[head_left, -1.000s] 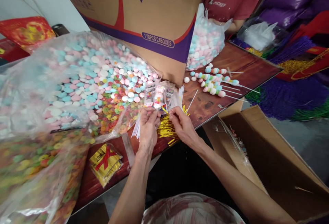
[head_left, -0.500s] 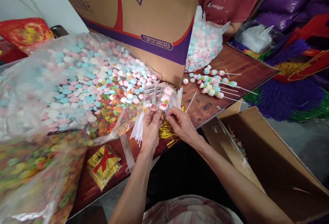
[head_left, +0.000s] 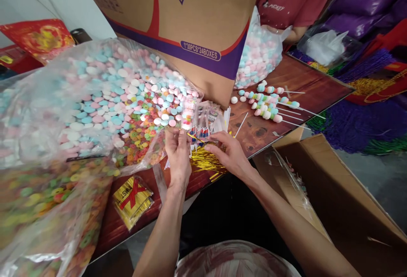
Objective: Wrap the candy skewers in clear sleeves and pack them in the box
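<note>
My left hand (head_left: 178, 152) is closed, pinching the neck of a small clear bag that holds a candy skewer (head_left: 188, 118). A thin gold twist tie (head_left: 194, 137) runs between the two hands. My right hand (head_left: 229, 155) pinches its other end, fingers closed, just above a loose pile of gold twist ties (head_left: 205, 162) on the brown table (head_left: 305, 88). A stack of clear printed bags (head_left: 208, 118) lies right behind my hands.
A big clear sack of pastel candy discs (head_left: 95, 94) and ring candies (head_left: 47, 200) fills the left. A packet of twist ties (head_left: 132, 198) lies near the front edge. Finished skewers (head_left: 270, 105) lie at the right. A cardboard box (head_left: 190, 18) stands behind. An open carton (head_left: 333, 200) sits below right. A person in red (head_left: 286, 1) sits opposite.
The bagged skewer has shifted left with my left hand. A gold twist tie is now stretched between my two hands at the bag's neck.
</note>
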Demonstrator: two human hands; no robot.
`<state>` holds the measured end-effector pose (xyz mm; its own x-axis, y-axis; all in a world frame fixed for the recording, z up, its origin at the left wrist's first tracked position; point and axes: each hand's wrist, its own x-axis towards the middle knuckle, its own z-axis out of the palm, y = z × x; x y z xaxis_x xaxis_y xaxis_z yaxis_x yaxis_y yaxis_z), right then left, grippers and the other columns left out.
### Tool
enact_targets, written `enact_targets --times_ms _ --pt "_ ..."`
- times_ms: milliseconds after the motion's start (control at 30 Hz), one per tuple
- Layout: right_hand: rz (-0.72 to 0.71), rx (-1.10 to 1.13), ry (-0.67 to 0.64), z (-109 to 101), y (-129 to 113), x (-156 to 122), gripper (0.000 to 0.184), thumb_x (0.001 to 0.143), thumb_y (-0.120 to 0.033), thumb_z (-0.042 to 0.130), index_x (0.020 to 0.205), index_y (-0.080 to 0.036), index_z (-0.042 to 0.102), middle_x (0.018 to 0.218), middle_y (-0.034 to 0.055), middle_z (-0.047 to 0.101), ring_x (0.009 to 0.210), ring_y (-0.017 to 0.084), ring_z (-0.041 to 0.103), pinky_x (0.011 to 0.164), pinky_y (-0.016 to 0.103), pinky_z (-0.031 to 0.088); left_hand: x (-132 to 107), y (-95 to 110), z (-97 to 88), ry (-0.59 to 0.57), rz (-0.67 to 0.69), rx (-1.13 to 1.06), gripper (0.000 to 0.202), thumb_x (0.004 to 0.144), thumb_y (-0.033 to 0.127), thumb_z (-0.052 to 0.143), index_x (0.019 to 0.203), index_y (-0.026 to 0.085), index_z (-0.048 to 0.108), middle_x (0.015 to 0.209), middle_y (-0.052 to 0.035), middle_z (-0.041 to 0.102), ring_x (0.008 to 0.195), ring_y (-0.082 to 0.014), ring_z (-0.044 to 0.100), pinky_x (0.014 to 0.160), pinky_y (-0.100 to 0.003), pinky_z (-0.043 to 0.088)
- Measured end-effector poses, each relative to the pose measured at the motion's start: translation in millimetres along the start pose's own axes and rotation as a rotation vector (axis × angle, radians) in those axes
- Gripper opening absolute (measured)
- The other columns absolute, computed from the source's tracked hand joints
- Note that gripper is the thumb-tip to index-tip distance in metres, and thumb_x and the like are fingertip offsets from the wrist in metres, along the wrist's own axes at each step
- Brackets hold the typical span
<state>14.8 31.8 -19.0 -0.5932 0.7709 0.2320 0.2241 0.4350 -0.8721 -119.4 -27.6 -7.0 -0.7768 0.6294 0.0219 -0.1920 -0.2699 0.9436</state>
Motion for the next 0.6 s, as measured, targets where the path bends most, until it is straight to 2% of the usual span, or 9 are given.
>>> enact_targets --times_ms 67,133,233,367,600 --pt "0.037 0.2 0.03 1.4 -4.3 -0.9 0.013 0.088 -0.032 0.064 0.091 -0.02 0.069 0.088 0.0021 0.069 0.078 0.017 0.059 0.073 0.029 0.043 -5.8 -2.2 4.6 -0.013 -0.023 -0.013 0.03 0.081 0.037 0.073 0.084 0.022 0.048 0.064 0.0066 0.045 0.052 -0.006 0.036 0.048 -0.018 0.029" --pt "0.071 0.28 0.069 1.3 -8.0 -1.9 0.013 0.088 -0.029 0.062 0.083 -0.019 0.068 0.08 0.0003 0.067 0.072 0.015 0.055 0.07 0.028 0.042 -11.6 -3.6 9.4 -0.043 -0.059 -0.034 0.031 0.081 0.039 0.073 0.083 0.022 0.048 0.064 0.0062 0.046 0.052 -0.0057 0.036 0.048 -0.018 0.029" --pt "0.108 0.283 0.135 -2.1 -9.6 -2.7 0.015 0.088 -0.028 0.059 0.077 -0.019 0.064 0.074 -0.0007 0.062 0.068 0.014 0.051 0.067 0.027 0.04 -18.4 -5.0 15.5 -0.118 -0.124 -0.075 0.033 0.081 0.042 0.074 0.083 0.021 0.049 0.064 0.0058 0.047 0.05 -0.005 0.034 0.046 -0.018 0.026" --pt "0.092 0.245 0.124 -8.8 -6.8 -2.3 0.015 0.089 -0.029 0.055 0.079 -0.02 0.058 0.073 -0.0013 0.057 0.066 0.013 0.048 0.063 0.026 0.038 -25.8 -10.1 21.9 -0.209 -0.193 -0.112 0.034 0.079 0.042 0.076 0.083 0.021 0.05 0.063 0.0065 0.044 0.05 -0.005 0.032 0.047 -0.018 0.025" --pt "0.096 0.199 0.137 -8.2 2.6 -6.5 0.015 0.093 -0.029 0.05 0.08 -0.021 0.052 0.075 -0.001 0.053 0.068 0.014 0.046 0.062 0.026 0.038 -35.0 -10.3 36.2 -0.257 -0.307 -0.17 0.033 0.08 0.037 0.076 0.078 0.018 0.05 0.059 0.0067 0.043 0.047 -0.003 0.028 0.044 -0.015 0.021"
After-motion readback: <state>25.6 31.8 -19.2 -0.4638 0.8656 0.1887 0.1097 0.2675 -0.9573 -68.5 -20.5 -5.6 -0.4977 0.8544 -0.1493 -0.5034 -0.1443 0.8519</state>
